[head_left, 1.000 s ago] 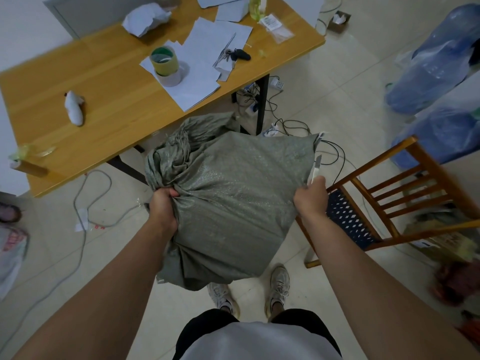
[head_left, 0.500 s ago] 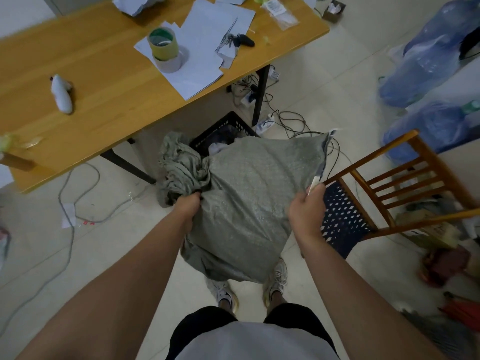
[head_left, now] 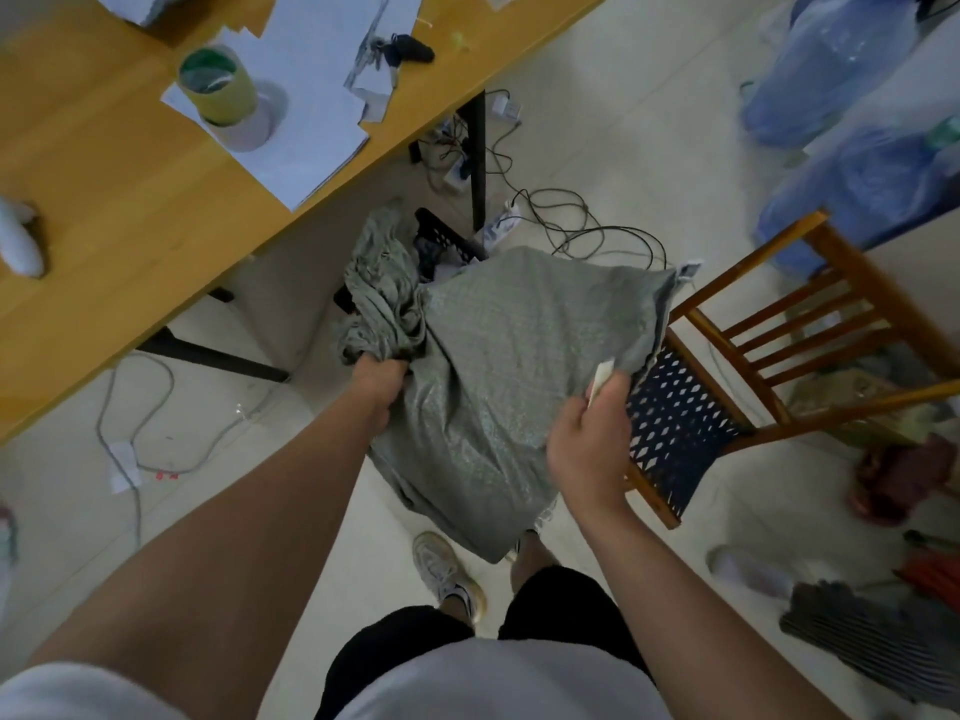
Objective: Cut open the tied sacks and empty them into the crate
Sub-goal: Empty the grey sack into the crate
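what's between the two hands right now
In the head view, the grey-green woven sack spans from the left hand, gripping its bunched end, to the right hand, holding the other edge.

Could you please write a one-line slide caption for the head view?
Both hands, left and right, hold a grey sack over a black crate.

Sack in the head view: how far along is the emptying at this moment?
Done: can't confirm the cut; no opening shows. In hand: the grey sack hangs between both hands, the left hand gripping its bunched end, the right hand pinching the other edge along with a pale cutter, above the black crate that holds some items. Left: nothing visibly falling; other sacks not visible.
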Action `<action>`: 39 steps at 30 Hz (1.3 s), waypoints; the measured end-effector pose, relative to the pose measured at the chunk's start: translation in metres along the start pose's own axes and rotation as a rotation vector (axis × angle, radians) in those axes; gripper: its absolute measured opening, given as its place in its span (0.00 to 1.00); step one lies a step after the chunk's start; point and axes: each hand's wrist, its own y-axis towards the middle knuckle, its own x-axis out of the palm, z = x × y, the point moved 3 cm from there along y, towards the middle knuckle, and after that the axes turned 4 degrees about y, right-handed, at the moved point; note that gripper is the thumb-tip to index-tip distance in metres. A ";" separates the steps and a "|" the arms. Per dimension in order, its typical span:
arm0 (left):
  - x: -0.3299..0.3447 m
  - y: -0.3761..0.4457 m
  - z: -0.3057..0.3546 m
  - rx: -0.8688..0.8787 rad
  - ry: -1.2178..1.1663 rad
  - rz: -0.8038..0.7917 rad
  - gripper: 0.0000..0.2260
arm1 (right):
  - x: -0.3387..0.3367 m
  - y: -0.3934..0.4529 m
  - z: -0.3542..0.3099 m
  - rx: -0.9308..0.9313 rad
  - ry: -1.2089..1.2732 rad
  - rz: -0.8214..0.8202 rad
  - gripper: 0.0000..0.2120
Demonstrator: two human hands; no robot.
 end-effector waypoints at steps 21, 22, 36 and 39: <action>0.071 0.158 0.033 -0.014 0.064 -0.315 0.18 | 0.126 0.082 -0.034 -0.161 -0.120 -0.197 0.08; 0.073 0.170 0.026 -0.045 0.073 -0.348 0.17 | 0.143 0.083 -0.034 -0.151 -0.129 -0.222 0.09; 0.012 0.228 -0.005 -0.028 -0.112 -0.459 0.16 | 0.351 0.164 -0.035 0.069 0.045 -0.396 0.05; 0.007 0.223 -0.012 0.117 -0.002 -0.468 0.25 | 0.382 0.175 -0.024 0.222 0.144 -0.380 0.04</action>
